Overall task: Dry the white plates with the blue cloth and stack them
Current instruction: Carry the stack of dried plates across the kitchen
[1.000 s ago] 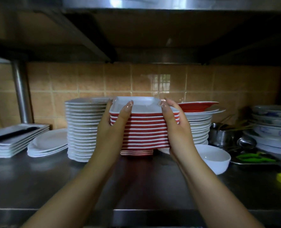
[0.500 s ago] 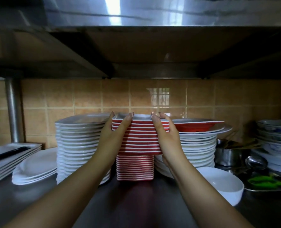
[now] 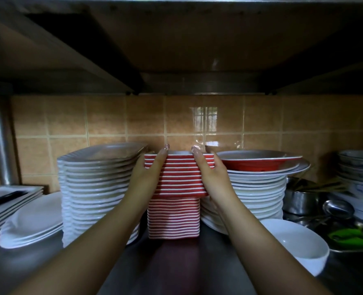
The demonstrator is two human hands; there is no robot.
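The left hand (image 3: 147,174) and the right hand (image 3: 211,174) are gripping a pile of red square dishes (image 3: 179,177) from both sides, fingers curled over its rim. This pile is sitting on a narrower red stack (image 3: 173,219) on the steel counter (image 3: 176,269). A tall stack of white plates (image 3: 95,188) is standing just left, another white stack (image 3: 259,194) just right. A white bowl (image 3: 297,243) is lying near the right forearm.

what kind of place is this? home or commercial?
Most likely a commercial or restaurant kitchen's dish storage. Tall stacks of identical white plates and red-and-white square dishes stand on a stainless steel counter under a metal shelf, against a tiled wall.
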